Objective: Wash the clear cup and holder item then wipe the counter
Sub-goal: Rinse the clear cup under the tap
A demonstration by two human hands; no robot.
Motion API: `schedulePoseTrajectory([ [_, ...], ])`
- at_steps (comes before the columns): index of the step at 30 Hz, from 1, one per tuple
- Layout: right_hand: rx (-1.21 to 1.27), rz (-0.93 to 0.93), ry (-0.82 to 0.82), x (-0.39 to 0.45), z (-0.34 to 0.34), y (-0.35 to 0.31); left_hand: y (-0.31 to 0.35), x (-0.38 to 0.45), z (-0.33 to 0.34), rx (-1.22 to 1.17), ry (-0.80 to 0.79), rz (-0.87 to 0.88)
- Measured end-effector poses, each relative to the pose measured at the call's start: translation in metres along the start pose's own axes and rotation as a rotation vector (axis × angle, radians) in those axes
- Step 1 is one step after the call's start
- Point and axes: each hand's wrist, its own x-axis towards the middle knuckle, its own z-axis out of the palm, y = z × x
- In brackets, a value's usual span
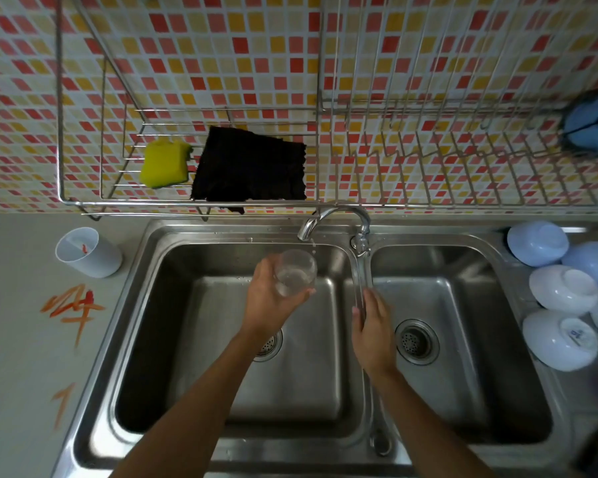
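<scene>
— What does the clear cup [297, 272] look like?

— Transparent plastic or glass, tilted with its mouth toward the tap spout [307, 230], a little water pooled inside. It sits over the left basin [173, 305] of the steel double sink.

— And the grip on it?

— The left hand [269, 298] is wrapped round the cup from the left and below, fingers curled against its wall. The right hand [373, 331] holds nothing; its fingers are straight and it rests on the divider [361, 270] between the two basins, just beside the cup.

— Where is the holder item?

— A white plastic holder [87, 252] stands on the grey surface [18, 357] to the left of the sink, well apart from both hands, with a small red smear inside. Orange-red streaks [72, 307] mark the surface near it.

— The rest of the room?

— A red, orange and yellow mosaic tile wall [221, 46] behind. A wire rack [187, 201] above the sink carries a yellow sponge [164, 163] and a black cloth [251, 169]. Upturned white bowls [563, 293] are piled on the right.
</scene>
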Motion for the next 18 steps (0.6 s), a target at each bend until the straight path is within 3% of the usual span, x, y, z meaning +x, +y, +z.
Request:
schedulePoseTrajectory([
  [7, -0.337, -0.151, -0.059, -0.062, 0.016, 0.027, -0.022, -0.030, -0.003, 0.101, -0.006, -0.033],
  [14, -0.488, -0.184, -0.100, -0.061, 0.016, 0.021, -0.053, -0.032, -0.019, -0.001, 0.165, -0.141],
  [18, -0.539, -0.165, -0.112, -0.063, 0.018, 0.020, -0.062, -0.039, -0.020, 0.094, 0.043, -0.047],
])
